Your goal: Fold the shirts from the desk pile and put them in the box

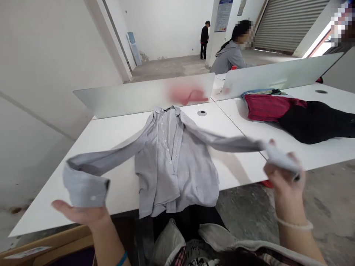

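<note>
A light grey button-up shirt (191, 166) lies front up on the white table, its collar toward the divider and its placket partly undone. Both sleeves are spread out sideways. At the left, the raised cuff rests on my left hand (85, 216), palm up with the thumb stretched out; the fingers are hidden behind the cloth. My right hand (285, 177) grips the other cuff beyond the table's front edge, lifting that sleeve's end. Motion blurs this hand and the cuff. The shirt's hem hangs at the near table edge, close to my body.
Frosted dividers (149, 92) run along the back of the white table (111, 133). Folded red plaid cloth (271, 107) and a black garment (318, 120) lie at the right. A cardboard box (69, 240) stands below left. One person (229, 55) is behind the divider, another (204, 38) farther back.
</note>
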`<state>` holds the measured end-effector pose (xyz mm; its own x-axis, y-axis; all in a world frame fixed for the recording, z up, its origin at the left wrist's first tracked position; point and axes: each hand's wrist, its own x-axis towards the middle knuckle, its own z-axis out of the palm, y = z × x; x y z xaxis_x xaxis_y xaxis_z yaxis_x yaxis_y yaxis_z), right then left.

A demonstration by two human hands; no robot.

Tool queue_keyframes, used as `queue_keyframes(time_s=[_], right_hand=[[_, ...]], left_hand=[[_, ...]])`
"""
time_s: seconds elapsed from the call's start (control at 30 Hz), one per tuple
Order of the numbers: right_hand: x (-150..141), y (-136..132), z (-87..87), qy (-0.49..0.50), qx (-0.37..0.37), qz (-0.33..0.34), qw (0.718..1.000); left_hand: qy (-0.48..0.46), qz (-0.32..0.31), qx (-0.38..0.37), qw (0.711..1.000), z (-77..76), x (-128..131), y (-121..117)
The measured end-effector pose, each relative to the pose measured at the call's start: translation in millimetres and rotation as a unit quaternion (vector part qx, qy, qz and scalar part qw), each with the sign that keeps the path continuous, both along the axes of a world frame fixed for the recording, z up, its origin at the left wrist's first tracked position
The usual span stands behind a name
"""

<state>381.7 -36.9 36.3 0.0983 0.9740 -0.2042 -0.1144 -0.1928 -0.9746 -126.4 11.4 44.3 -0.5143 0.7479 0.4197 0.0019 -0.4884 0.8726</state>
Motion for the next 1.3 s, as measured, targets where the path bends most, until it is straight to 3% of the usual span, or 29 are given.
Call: queue_keyframes(time_s=[0.03,0.1,0.2,0.3,0.37,0.43,0.5,0.57,0.6,0.63,0.7,0.8,0.9,1.0,1.13,1.3], right_hand=[[0.5,2.3,-0.4,-0.01,0.0,-0.004,1.0],[-5.3,2.8,-6.8,-0.041,-0.001,-0.005,0.999],[-16.4,-0.4,-23.0,-0.105,0.001,-0.01,0.994],[-20.3,-1.9,-37.8,-0.16,-0.006,0.009,0.987],[-25.5,-1.8,-44.9,-0.193,-0.029,0.046,0.98],[-37.4,-0.8,-49.7,-0.215,-0.06,0.087,0.971],[-54.5,1.3,-52.0,-0.242,-0.08,0.108,0.961],[-70.5,4.1,-52.4,-0.294,-0.059,0.092,0.949],[-76.1,5.6,-52.3,-0.319,-0.032,0.078,0.944],[-79.1,7.0,-52.0,-0.333,-0.003,0.065,0.941],[-77.2,10.0,-51.4,-0.311,0.044,0.037,0.949],[-59.0,15.7,-51.6,-0.202,0.04,-0.064,0.976],[-36.6,22.1,-53.2,-0.122,0.001,-0.195,0.973],[-22.7,23.6,-54.5,-0.126,-0.037,-0.202,0.971],[-21.3,14.0,-52.9,-0.132,-0.067,-0.101,0.984],[-24.3,2.3,-51.9,-0.126,-0.027,-0.071,0.989]], left_hand=[[0.017,0.018,0.028,0.999,3.6,-12.6,1.0],[0.072,-0.005,0.019,0.997,2.2,-31.0,-6.0],[0.069,0.006,-0.009,0.998,-15.8,-34.5,-32.1],[0.031,0.037,-0.123,0.991,-35.4,-14.6,-56.2],[0.062,0.037,-0.229,0.971,-41.4,5.3,-63.5],[0.179,0.019,-0.325,0.928,-40.9,28.6,-63.6],[0.338,-0.01,-0.384,0.859,-36.8,52.5,-58.9],[0.467,-0.03,-0.396,0.79,-33.3,71.0,-52.5],[0.492,-0.039,-0.388,0.778,-32.7,76.2,-49.5],[0.494,-0.048,-0.379,0.781,-33.1,77.8,-47.3],[0.444,-0.056,-0.371,0.814,-36.6,70.2,-45.5],[0.309,-0.051,-0.393,0.865,-45.1,41.5,-50.2],[0.226,-0.03,-0.448,0.864,-50.5,15.3,-60.4],[0.252,0.008,-0.441,0.861,-48.8,10.9,-69.0],[0.333,-0.035,-0.394,0.856,-41.2,47.2,-68.8],[0.529,-0.103,-0.334,0.773,-40.1,115.6,-57.1]])
